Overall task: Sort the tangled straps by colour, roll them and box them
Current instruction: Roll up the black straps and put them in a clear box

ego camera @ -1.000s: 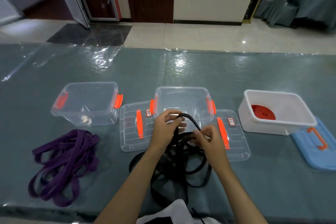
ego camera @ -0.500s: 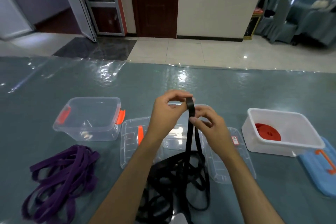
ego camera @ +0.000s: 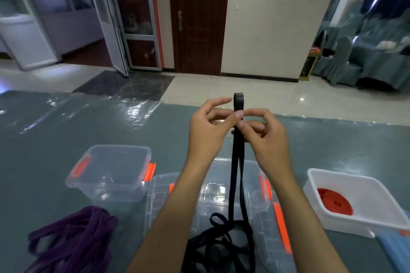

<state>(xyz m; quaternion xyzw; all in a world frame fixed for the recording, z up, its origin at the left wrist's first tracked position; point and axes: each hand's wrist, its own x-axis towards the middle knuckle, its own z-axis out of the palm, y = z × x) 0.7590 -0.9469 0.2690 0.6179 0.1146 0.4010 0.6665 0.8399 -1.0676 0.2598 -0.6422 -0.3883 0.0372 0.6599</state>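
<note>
Nearest, at the bottom edge: a loose black tangle [ego camera: 218, 252] lying on the grey-green table [ego camera: 66, 131], partly over a clear lid [ego camera: 275, 248] with an orange handle. To its left, a heap of purple straps [ego camera: 71, 239], apart from the black ones. From the tangle, two runs of the black strap [ego camera: 237, 162] rising almost straight up, close together, to a folded end standing just above the fingertips. Left hand [ego camera: 210, 126] pinching that strap between thumb and fingers just under the fold; right hand [ego camera: 264, 133] pinching it too, right beside the left, thumbs nearly touching. Below the forearms, a clear box [ego camera: 255, 193] with orange clips, standing open. Further left, a second clear box [ego camera: 113, 173], also open, nothing visible inside. At the right, a white box [ego camera: 355, 204] holding a red roll [ego camera: 335, 200], flat on its bottom; just beside it, a corner of a blue lid [ego camera: 397, 248]. Beyond the table, pale floor tiles and a dark wooden door [ego camera: 198, 17]
</note>
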